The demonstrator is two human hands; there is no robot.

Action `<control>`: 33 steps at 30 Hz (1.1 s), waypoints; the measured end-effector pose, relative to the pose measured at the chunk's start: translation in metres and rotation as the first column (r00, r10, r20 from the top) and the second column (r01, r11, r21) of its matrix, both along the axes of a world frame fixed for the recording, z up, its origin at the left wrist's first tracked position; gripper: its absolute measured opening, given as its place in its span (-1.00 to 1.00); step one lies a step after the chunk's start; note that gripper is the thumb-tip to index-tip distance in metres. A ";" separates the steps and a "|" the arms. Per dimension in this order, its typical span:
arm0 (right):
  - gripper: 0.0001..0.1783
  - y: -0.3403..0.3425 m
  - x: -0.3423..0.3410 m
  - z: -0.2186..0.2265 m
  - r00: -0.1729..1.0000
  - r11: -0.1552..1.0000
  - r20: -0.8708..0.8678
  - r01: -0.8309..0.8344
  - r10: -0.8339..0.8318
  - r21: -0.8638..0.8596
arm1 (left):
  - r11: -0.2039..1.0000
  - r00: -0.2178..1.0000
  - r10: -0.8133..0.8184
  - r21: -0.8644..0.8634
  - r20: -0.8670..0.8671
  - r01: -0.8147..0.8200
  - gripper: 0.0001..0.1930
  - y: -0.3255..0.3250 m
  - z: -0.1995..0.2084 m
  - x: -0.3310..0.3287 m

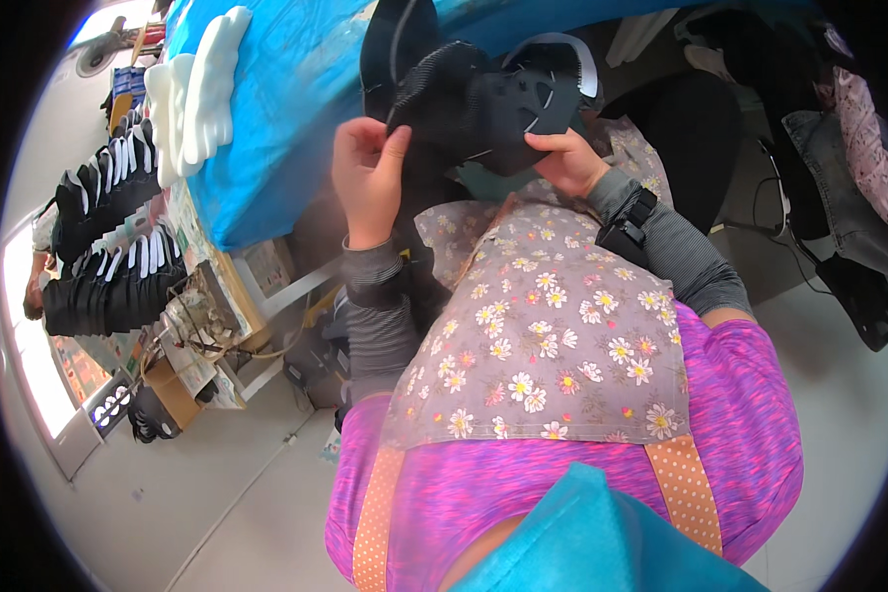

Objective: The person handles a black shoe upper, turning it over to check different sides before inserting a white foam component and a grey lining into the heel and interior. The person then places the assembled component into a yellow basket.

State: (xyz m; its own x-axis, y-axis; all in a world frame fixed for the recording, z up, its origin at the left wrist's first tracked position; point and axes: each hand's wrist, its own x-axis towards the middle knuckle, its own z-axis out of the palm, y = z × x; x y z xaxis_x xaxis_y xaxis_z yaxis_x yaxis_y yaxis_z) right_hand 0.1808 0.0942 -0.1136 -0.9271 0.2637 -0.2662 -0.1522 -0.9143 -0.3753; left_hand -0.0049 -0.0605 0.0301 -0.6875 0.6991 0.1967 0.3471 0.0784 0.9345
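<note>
I hold a black shoe upper [474,104] up in front of me, over my lap at the edge of the blue-covered table. It has a mesh-like textured part on its left, a smoother panel with cut-outs on its right, and a white curved edge at its far right. My left hand [370,173] pinches the near left edge of the upper between thumb and fingers. On the near right edge, my right hand [567,163] grips the smooth panel with its thumb on top; its other fingers are partly hidden beneath.
White foam-like pieces [212,89] lie on the blue table cover [257,187] at the left. Farther left, many black and white uppers [109,296] hang in rows. A cardboard box [171,390] stands below. A chair-like frame [794,227] with clothing [844,178] is at the right.
</note>
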 end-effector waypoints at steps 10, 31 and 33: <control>-0.60 0.003 0.000 0.003 1.000 0.997 0.000 -0.015 0.015 -0.080 | 0.985 0.984 -0.150 -0.067 0.099 0.157 -0.67 -0.015 0.002 0.001; -0.51 0.009 0.001 0.001 1.000 1.000 0.017 -0.022 0.022 -0.017 | 0.997 0.827 -0.003 0.061 0.563 -0.038 -0.69 0.022 -0.005 -0.022; -0.51 0.012 0.002 -0.002 1.000 0.999 0.014 -0.013 0.013 -0.032 | 0.969 0.962 -0.189 -0.119 0.199 0.215 -0.75 0.000 -0.009 -0.020</control>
State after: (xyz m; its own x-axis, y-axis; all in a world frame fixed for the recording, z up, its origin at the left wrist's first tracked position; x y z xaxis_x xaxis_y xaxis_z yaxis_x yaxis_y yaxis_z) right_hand 0.1833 0.1059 -0.1154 -0.9266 0.2428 -0.2871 -0.1352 -0.9276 -0.3482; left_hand -0.0253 -0.0604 0.0207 -0.5442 0.8385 -0.0288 0.1913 0.1575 0.9688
